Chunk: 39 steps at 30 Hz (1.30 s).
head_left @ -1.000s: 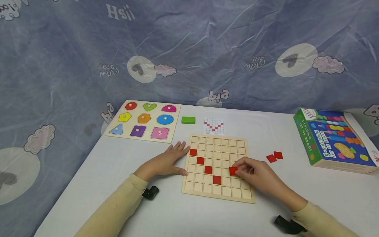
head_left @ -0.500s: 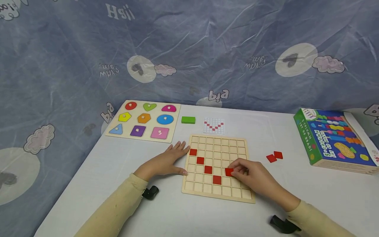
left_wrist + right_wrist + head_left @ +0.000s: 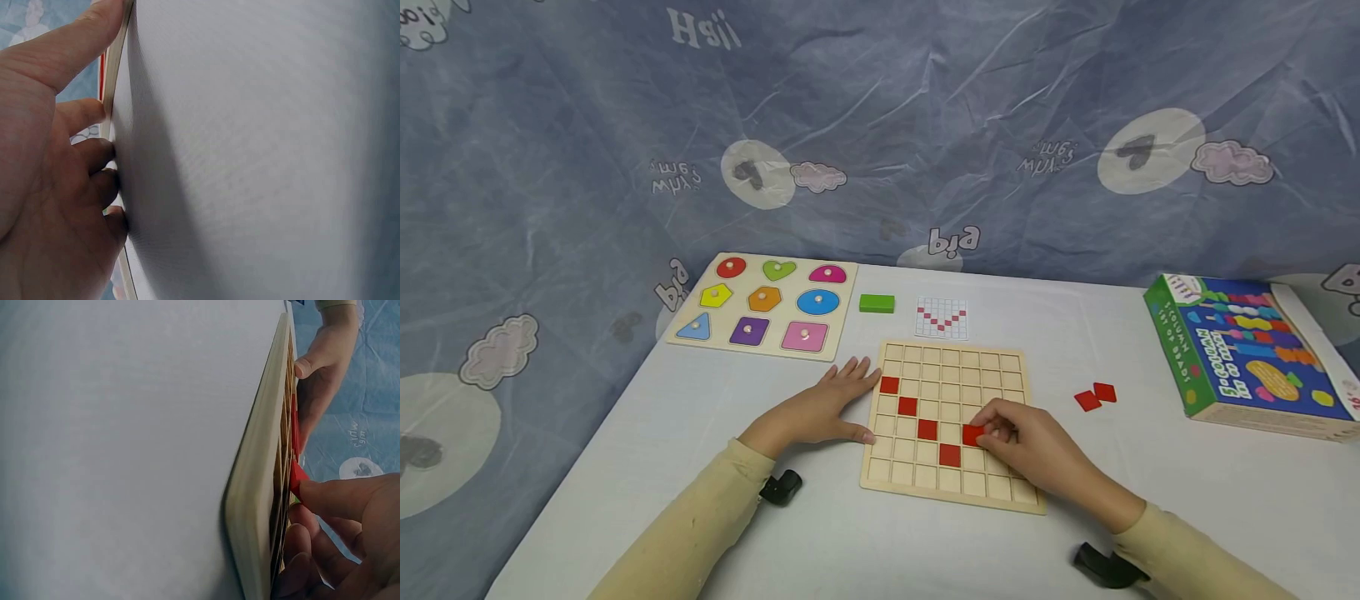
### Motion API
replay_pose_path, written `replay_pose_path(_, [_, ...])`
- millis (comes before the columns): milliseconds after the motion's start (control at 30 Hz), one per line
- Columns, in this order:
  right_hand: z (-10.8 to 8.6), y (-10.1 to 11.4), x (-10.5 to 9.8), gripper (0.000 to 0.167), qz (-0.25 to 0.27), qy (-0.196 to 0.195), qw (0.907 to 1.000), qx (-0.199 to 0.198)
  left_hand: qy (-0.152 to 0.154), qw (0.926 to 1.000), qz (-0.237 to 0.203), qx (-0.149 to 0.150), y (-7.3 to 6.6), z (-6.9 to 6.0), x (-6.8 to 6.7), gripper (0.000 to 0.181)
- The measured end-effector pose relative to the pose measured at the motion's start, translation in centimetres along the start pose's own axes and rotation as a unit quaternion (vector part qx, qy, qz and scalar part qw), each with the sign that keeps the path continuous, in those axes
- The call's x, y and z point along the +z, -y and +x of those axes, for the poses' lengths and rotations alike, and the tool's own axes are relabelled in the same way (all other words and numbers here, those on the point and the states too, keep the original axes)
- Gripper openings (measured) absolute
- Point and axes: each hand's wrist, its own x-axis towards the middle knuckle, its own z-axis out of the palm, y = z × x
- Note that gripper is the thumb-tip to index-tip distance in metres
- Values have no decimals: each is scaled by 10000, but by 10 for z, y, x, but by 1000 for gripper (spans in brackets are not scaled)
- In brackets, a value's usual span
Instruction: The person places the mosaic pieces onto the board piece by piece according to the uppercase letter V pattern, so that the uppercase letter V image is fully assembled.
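A wooden grid board (image 3: 917,483) lies flat on the table, with several red square tiles (image 3: 927,430) set in its cells in a descending diagonal. My right hand (image 3: 1037,442) pinches another red tile (image 3: 973,435) over the board, just up and right of the lowest set tile. The right wrist view shows this pinched tile (image 3: 297,477) tilted at the grid surface between thumb and fingers. With fingers spread, my left hand (image 3: 820,408) rests at the board's left edge, thumb and fingertips touching it. Two loose red tiles (image 3: 1087,401) lie right of the board.
Behind the board lies a small card (image 3: 942,318) printed with a red V pattern, beside a green block (image 3: 877,304). A shape puzzle board (image 3: 722,325) sits at the back left. At the right stands a colourful toy box (image 3: 1255,358). A patterned cloth hangs behind the table.
My right hand has moved left across the board with the red tile pinched in its fingers. The left hand has stayed in place.
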Motion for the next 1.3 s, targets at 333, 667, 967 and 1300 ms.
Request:
replay_pose_path(333, [1, 0, 2, 23, -321, -12, 9995, 61, -8, 10000, 21, -13, 0, 0, 0, 105])
replay_pose_path(667, [1, 1, 1, 23, -513, 36, 9987, 16, -1, 10000, 16, -76, -1, 1, 0, 105])
replay_pose_path(967, [2, 0, 0, 22, -500, 208, 9985, 46, 6, 10000, 6, -54, -1, 0, 0, 105])
replay_pose_path(1300, [1, 1, 1, 21, -560, 205, 9982, -6, -4, 10000, -17, -33, 0, 0, 1, 104])
